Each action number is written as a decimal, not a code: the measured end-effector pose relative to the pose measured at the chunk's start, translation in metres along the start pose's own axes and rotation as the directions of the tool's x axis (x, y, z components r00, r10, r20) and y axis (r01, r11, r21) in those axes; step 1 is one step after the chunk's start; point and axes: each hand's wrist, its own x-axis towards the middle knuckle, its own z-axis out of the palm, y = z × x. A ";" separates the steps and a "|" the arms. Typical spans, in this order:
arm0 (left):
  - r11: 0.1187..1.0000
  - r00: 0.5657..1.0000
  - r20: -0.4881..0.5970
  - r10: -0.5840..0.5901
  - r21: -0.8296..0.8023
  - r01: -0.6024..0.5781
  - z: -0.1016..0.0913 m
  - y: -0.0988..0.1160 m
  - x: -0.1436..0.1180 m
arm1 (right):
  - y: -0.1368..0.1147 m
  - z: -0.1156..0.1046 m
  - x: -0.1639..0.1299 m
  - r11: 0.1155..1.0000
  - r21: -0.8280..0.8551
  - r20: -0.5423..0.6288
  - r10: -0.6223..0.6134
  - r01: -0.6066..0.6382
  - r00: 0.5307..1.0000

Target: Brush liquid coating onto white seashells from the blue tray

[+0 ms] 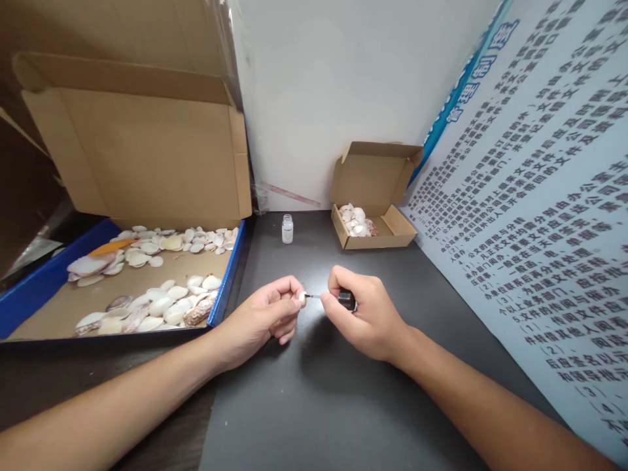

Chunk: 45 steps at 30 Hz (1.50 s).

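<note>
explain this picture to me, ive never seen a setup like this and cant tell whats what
No machine here: these are a person's two bare hands, seen by one camera on the person's head, looking forward and down. The left hand pinches a small shell. The right hand grips a black cap, its thin stem pointing at that shell. On the dark tabletop stand a small bottle and an open cardboard box holding shells. To the left, a larger blue-sided box holds more.

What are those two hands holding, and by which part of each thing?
The left hand pinches a small pale shell by its edge; the right hand grips a thin-stemmed applicator by its black cap.
</note>
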 end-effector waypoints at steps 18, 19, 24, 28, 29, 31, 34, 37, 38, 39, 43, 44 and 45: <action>1.000 1.000 -0.005 -0.008 -0.016 0.008 0.001 0.000 -0.001 | -0.001 0.000 0.001 0.997 -0.052 0.051 0.064 -0.061 0.997; 1.000 1.000 -0.006 -0.007 -0.016 0.007 0.001 0.000 -0.001 | -0.001 0.000 0.002 0.997 -0.051 0.055 0.063 -0.060 0.996; 1.000 1.000 -0.008 -0.005 -0.015 0.005 0.001 0.001 -0.001 | -0.002 0.001 0.001 0.998 -0.045 0.073 0.053 -0.050 0.996; 1.000 1.000 -0.009 -0.008 -0.011 0.008 0.001 0.001 -0.002 | -0.002 0.001 0.000 0.997 -0.045 0.086 0.063 -0.059 0.994; 1.000 1.000 -0.010 -0.009 -0.010 0.008 0.001 0.000 -0.002 | -0.002 0.001 0.000 0.997 -0.046 0.087 0.064 -0.060 0.994; 1.000 1.000 -0.006 -0.011 -0.007 0.011 0.000 0.000 -0.002 | -0.002 0.001 0.000 0.997 -0.045 0.091 0.063 -0.059 0.994; 1.000 1.000 0.001 -0.011 -0.006 0.011 0.000 0.001 -0.001 | -0.001 0.001 -0.001 0.998 -0.034 0.094 0.053 -0.050 0.994; 1.000 1.000 0.002 -0.006 -0.012 0.006 0.000 0.001 -0.001 | -0.001 0.001 -0.001 0.998 -0.036 0.098 0.048 -0.045 0.994; 1.000 1.000 0.002 -0.005 -0.013 0.005 0.000 0.001 -0.001 | -0.001 0.001 -0.001 0.998 -0.037 0.101 0.050 -0.046 0.994; 1.000 1.000 -0.001 -0.005 -0.014 0.005 0.000 0.001 -0.001 | -0.001 0.001 -0.001 0.998 -0.039 0.104 0.052 -0.048 0.993; 1.000 1.000 -0.015 -0.006 -0.017 0.006 0.000 0.001 -0.001 | -0.001 0.001 0.000 0.997 -0.048 0.123 0.064 -0.059 0.990; 1.000 1.000 -0.017 -0.006 -0.018 0.006 0.000 0.001 -0.001 | -0.001 0.001 0.000 0.997 -0.049 0.126 0.066 -0.060 0.990; 1.000 1.000 -0.017 -0.007 -0.018 0.007 0.001 0.001 -0.001 | -0.001 0.001 0.000 0.997 -0.049 0.128 0.067 -0.061 0.989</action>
